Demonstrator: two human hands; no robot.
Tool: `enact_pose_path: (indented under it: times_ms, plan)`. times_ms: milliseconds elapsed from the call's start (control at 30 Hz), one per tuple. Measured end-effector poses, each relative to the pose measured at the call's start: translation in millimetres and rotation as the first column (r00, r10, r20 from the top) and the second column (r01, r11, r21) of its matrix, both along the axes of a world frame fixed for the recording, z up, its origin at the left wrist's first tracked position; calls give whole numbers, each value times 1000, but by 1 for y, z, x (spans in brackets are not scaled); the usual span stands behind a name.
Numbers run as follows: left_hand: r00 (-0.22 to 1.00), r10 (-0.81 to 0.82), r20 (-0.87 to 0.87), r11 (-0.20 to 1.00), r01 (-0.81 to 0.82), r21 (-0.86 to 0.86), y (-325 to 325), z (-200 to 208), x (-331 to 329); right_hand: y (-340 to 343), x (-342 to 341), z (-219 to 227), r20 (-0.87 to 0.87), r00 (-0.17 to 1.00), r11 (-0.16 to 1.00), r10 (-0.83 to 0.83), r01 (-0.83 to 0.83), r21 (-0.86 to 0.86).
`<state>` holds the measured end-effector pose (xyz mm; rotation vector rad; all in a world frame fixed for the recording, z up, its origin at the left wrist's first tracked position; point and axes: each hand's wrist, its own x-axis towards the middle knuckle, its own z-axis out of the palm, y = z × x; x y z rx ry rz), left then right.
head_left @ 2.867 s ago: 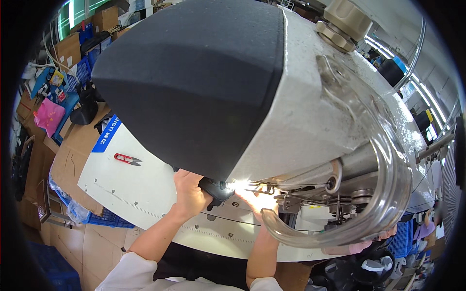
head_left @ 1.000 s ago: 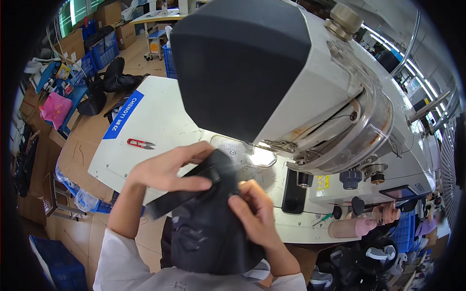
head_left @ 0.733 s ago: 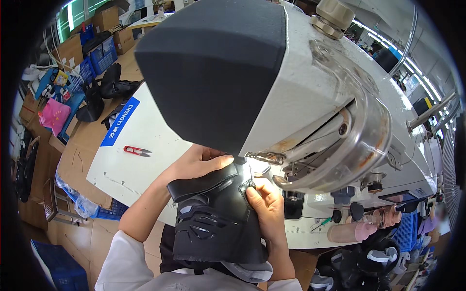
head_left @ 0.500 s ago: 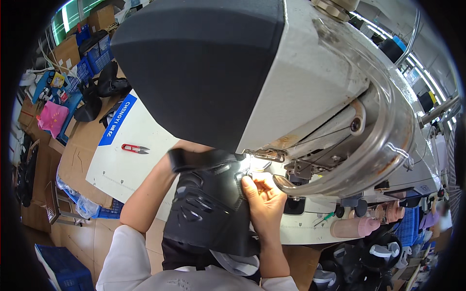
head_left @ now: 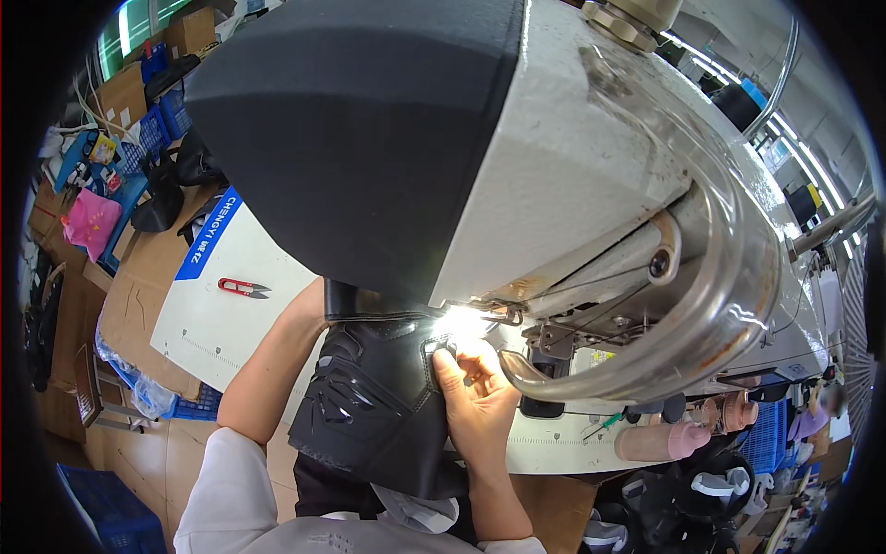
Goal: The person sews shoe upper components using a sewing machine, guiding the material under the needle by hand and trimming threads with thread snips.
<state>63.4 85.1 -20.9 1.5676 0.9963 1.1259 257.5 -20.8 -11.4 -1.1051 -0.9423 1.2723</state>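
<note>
A black boot upper [head_left: 378, 388] with glossy raised ridges and stitched lines lies under the head of a large sewing machine [head_left: 572, 148]. Its lower part hangs over the table edge above my lap. My right hand [head_left: 478, 392] pinches the upper's right edge between thumb and fingers, just in front of the bright light at the needle. From the left, my left forearm reaches in to the upper; my left hand [head_left: 314, 300] shows only near the wrist, its fingers hidden behind black material and the machine head. Bright glare hides the needle point.
Red thread snips [head_left: 243, 288] lie on the white tabletop [head_left: 198, 319] at left. A clear curved guard [head_left: 738, 305] juts out at right. Beyond it are a green-handled screwdriver [head_left: 603, 426] and a pink bottle [head_left: 660, 441]. More black uppers [head_left: 688, 499] are piled at lower right.
The whole view has shifted, so most things sit slightly further left. The upper has turned a little at the needle, and my right hand keeps its pinch. My left hand is less visible.
</note>
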Motion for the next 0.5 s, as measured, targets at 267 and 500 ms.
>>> enact_pose_path:
  times_ms: [267, 500]
  plan:
    - [1000, 20, 1, 1000, -20, 24, 6, -3, 3, 2, 2, -4, 15, 1000, 1000, -4, 4, -10]
    - [999, 49, 5, 997, -49, 55, 3, -8, -7, 4, 3, -5, 7, 1000, 1000, -2, 2, -19]
